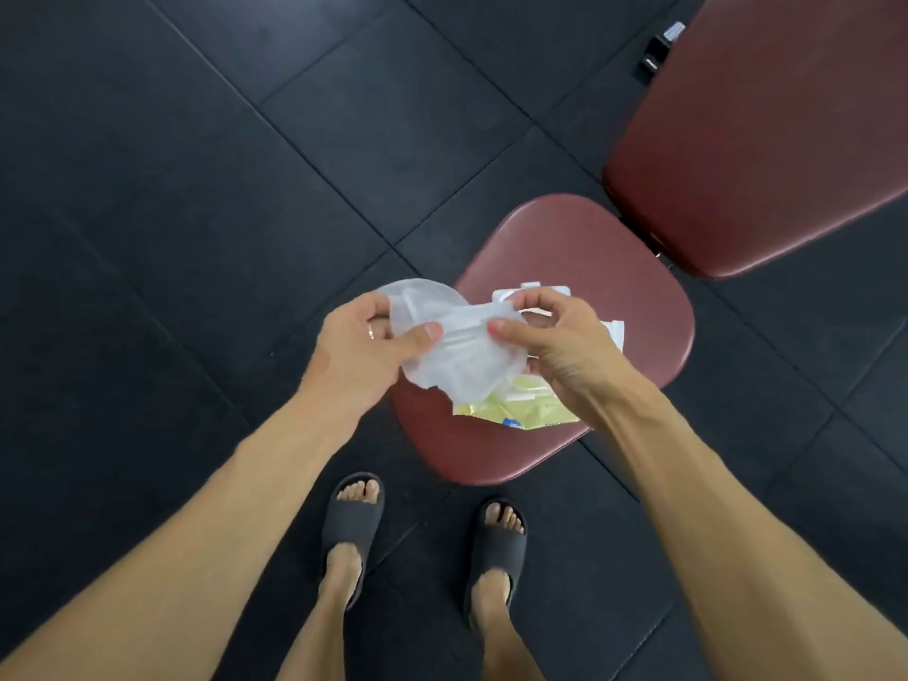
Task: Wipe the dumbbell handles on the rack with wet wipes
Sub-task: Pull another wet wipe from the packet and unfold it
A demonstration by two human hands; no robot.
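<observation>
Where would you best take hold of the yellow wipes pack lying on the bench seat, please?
Probably by the near edge of the yellow wipes pack, coming from above on the person's side. It lies flat on the maroon seat pad, and that edge is the bare part; the wet wipe pinched between the left hand and right hand covers its middle.

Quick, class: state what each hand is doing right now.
Left hand: pinches one side of the wipe.
Right hand: pinches the wipe's other side.
</observation>
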